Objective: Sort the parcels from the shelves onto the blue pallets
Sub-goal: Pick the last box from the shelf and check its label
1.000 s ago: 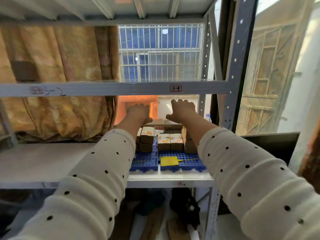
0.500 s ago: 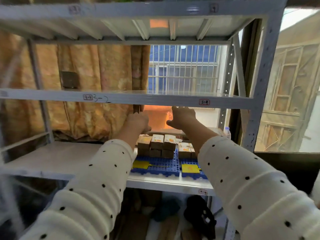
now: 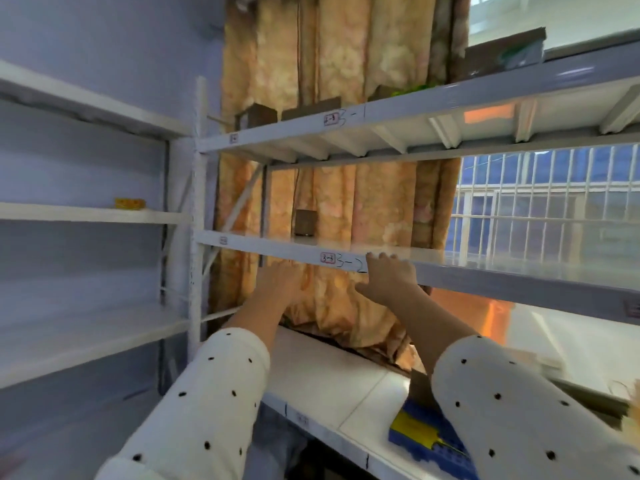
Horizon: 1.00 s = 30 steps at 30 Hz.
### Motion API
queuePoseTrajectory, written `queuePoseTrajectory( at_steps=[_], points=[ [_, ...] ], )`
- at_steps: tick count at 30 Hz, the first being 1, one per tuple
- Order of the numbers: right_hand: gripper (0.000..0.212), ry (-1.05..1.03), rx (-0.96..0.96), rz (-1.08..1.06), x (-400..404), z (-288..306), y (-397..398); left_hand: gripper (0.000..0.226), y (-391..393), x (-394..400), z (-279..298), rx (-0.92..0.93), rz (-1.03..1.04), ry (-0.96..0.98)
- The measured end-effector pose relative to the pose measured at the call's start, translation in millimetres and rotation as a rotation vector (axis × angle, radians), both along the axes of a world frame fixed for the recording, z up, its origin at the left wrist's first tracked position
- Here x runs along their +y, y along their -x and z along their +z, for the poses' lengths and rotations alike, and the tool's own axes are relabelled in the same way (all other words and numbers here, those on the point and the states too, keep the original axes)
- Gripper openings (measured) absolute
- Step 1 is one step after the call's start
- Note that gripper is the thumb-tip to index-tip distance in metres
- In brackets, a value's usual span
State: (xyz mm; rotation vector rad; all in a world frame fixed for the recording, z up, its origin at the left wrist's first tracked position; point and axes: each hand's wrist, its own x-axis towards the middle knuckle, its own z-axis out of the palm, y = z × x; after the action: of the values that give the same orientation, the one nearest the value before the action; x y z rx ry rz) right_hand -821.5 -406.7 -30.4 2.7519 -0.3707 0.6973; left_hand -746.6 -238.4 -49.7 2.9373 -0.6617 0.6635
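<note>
Both my hands are raised in front of the grey metal shelf rack and hold nothing. My left hand (image 3: pixel 280 284) is blurred, its fingers stretched upward below the shelf labelled 3-2 (image 3: pixel 450 271). My right hand (image 3: pixel 389 277) reaches that shelf's front edge with straight fingers. A small brown parcel (image 3: pixel 305 222) stands on that shelf by the curtain. More brown parcels (image 3: pixel 263 114) sit on the top shelf (image 3: pixel 415 112). A corner of a blue pallet (image 3: pixel 420 433) with a yellow label shows at the lower right, partly hidden by my right sleeve.
A white shelf unit stands on the left with a small yellow item (image 3: pixel 130 203) on it. An orange patterned curtain (image 3: pixel 339 188) hangs behind the rack. A barred window (image 3: pixel 547 202) is at the right. Cardboard lies on the lower shelf at the far right.
My view has swung left and up, away from the pallets with parcels. Both hands have left the pallet area and risen to the 3-2 shelf edge.
</note>
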Motion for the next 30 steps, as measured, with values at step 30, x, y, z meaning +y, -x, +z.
queuePoseTrajectory(
  at_steps=[30],
  points=[
    [0.049,-0.224,-0.053,0.014,67,49,-324,0.054,-319,133,29,-0.144,0.183,-0.12]
  ],
)
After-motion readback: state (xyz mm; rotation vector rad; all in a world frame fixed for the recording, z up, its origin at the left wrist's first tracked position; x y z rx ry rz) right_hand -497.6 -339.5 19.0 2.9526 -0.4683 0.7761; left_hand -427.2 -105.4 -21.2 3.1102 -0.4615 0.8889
